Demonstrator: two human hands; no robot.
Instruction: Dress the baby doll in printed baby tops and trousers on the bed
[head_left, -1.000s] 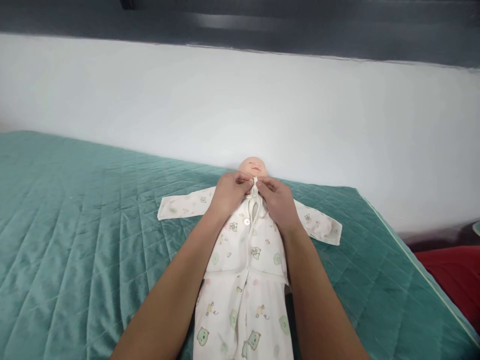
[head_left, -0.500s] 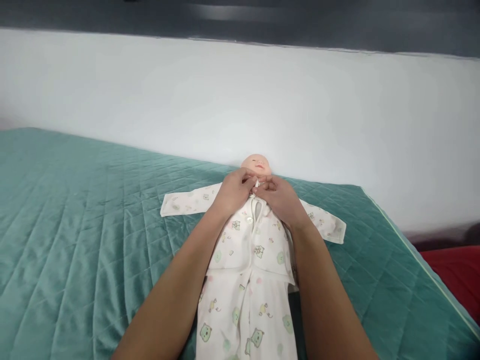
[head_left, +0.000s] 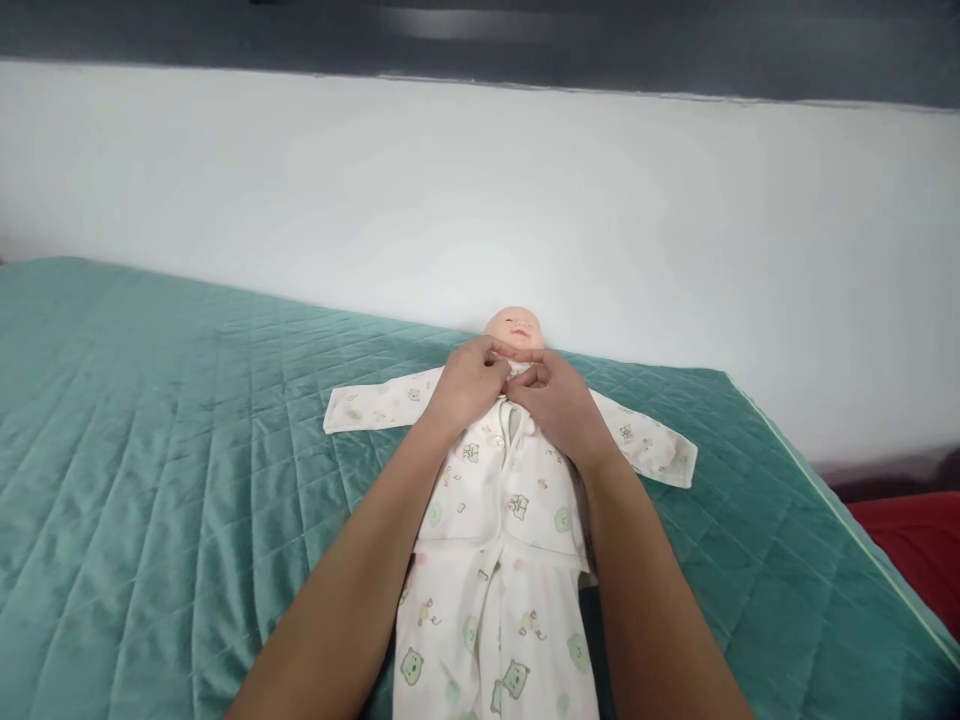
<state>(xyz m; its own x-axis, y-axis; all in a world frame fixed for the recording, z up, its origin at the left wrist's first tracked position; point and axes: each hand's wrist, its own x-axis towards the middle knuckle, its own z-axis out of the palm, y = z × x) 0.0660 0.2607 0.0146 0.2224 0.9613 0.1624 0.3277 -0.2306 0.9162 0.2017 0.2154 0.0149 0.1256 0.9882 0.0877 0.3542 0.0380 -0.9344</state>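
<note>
A baby doll point(head_left: 516, 326) lies on its back with its head toward the wall. It wears a white printed baby shirt point(head_left: 471, 500) with the sleeves spread out, and white printed pants point(head_left: 495, 640). My left hand point(head_left: 474, 380) and my right hand point(head_left: 549, 395) meet at the shirt's collar, just below the doll's chin. The fingers of both hands are pinched on the collar edges, fingertips touching or nearly so. Lower on the chest, a button point(head_left: 498, 442) shows beside a small gap in the shirt front. Whatever lies between my fingertips is hidden.
A green quilted cover point(head_left: 187, 450) spreads under the doll, its piped edge running down the right side. Behind it stands a white wall point(head_left: 480, 200) with a dark band above. A red object point(head_left: 911, 540) is beyond the right edge.
Both hands stay at the collar, with only small shifts of the fingers; the right fingers have moved slightly. The doll and its clothes lie almost as before.
</note>
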